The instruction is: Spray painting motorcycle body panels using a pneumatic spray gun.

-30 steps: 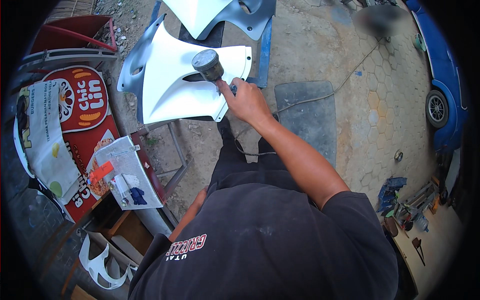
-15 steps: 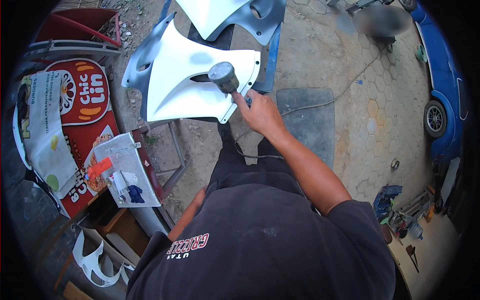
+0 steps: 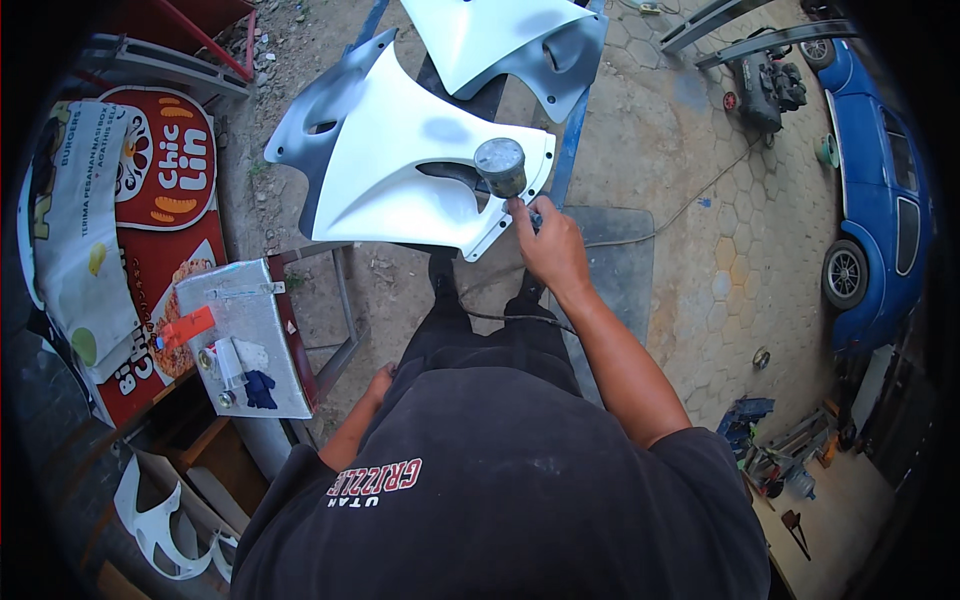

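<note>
My shirt (image 3: 560,470): faded black, red-and-white lettering. My trousers (image 3: 490,345): black. My spray gun (image 3: 500,170): grey-lidded cup, brownish below. Moulded panel (image 3: 385,180) before me: white, one soft grey patch. Further panel (image 3: 485,40): white shading into grey. Signboard (image 3: 150,245): red, white lettering. Box (image 3: 245,300): silver-grey top, dark red side. Cloth (image 3: 260,390): navy. Car (image 3: 880,225): blue. Paving (image 3: 740,235): hexagon pattern, grey-tan, some yellowish.

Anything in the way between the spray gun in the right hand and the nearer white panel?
Nothing visible stands between the spray gun and the nearer white panel. The right hand holds the gun by the panel's right side; the cup hides a patch there. The hose loops nearer the legs.
</note>
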Tool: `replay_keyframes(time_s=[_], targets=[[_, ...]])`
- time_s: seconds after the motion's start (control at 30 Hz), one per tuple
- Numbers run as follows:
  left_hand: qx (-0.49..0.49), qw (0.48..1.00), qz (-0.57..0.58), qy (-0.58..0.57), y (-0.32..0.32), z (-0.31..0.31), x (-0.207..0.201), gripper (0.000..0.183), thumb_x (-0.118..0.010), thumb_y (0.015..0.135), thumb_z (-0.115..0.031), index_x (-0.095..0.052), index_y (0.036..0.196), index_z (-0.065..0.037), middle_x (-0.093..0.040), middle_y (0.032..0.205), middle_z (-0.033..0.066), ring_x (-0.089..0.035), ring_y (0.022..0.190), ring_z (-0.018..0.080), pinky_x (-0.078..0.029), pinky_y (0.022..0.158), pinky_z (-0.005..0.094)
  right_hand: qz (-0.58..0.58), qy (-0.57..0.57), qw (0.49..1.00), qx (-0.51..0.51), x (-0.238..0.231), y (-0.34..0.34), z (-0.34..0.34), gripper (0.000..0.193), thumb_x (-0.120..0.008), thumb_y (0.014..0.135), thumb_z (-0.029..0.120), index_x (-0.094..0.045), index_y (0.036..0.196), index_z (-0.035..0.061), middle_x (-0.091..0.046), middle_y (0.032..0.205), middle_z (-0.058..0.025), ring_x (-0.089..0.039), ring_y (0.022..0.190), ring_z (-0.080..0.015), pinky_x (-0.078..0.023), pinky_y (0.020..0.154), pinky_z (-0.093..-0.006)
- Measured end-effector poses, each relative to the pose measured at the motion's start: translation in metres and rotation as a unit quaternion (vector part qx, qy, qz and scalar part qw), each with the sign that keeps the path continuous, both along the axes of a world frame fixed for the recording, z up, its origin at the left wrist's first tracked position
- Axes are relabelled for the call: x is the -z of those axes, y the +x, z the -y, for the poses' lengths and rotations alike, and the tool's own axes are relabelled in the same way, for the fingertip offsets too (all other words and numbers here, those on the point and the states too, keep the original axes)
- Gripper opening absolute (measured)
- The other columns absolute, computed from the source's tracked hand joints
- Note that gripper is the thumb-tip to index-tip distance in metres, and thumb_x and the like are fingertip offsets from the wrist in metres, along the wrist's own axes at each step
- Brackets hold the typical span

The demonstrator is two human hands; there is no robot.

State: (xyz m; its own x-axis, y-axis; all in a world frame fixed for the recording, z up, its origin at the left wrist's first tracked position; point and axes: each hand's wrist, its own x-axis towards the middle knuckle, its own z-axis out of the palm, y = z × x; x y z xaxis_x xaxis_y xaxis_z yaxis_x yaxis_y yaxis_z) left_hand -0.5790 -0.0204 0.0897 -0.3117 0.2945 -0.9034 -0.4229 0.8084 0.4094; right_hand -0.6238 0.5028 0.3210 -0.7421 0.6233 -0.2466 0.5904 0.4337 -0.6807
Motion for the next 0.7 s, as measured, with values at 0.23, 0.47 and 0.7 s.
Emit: replay_keyframes(time_s=[0.23,0.47,0.7], targets=[[0.045,0.998,-0.046,-0.029,-0.053,-0.012,-0.016,0.042,-0.069,0.108,-0.023,-0.068,0.141,0.003,-0.079,0.127,0.0198,-0.075,0.116,0.0267,-0.057,0.102,0.0383,0.062,0.041,0.997,0.0,-0.016,0.008,0.028,0.056,-0.063,0.11,0.051,-0.069,0.095,-0.0019,-0.073,0.088,-0.034,-0.071,0.092,-0.0562,-0.053,0.078,-0.0608],[0.057,0.998,-0.037,-0.013,-0.095,0.015,0.008,0.04,-0.064,0.112,-0.023,-0.068,0.144,0.001,-0.077,0.133,0.0193,-0.075,0.118,0.0273,-0.057,0.104,0.038,0.078,-0.038,0.996,0.014,-0.027,0.016,0.054,0.057,-0.064,0.108,0.054,-0.071,0.097,-0.0009,-0.073,0.086,-0.0329,-0.071,0.088,-0.056,-0.053,0.078,-0.061],[0.1,0.993,-0.063,-0.015,-0.122,0.021,0.031,0.04,-0.063,0.111,-0.023,-0.071,0.142,0.0,-0.079,0.13,0.0203,-0.076,0.117,0.0291,-0.056,0.106,0.0392,0.051,0.046,0.994,0.081,-0.015,0.008,0.061,0.054,-0.065,0.109,0.051,-0.07,0.095,-0.001,-0.073,0.086,-0.0317,-0.071,0.089,-0.0553,-0.053,0.077,-0.0599]])
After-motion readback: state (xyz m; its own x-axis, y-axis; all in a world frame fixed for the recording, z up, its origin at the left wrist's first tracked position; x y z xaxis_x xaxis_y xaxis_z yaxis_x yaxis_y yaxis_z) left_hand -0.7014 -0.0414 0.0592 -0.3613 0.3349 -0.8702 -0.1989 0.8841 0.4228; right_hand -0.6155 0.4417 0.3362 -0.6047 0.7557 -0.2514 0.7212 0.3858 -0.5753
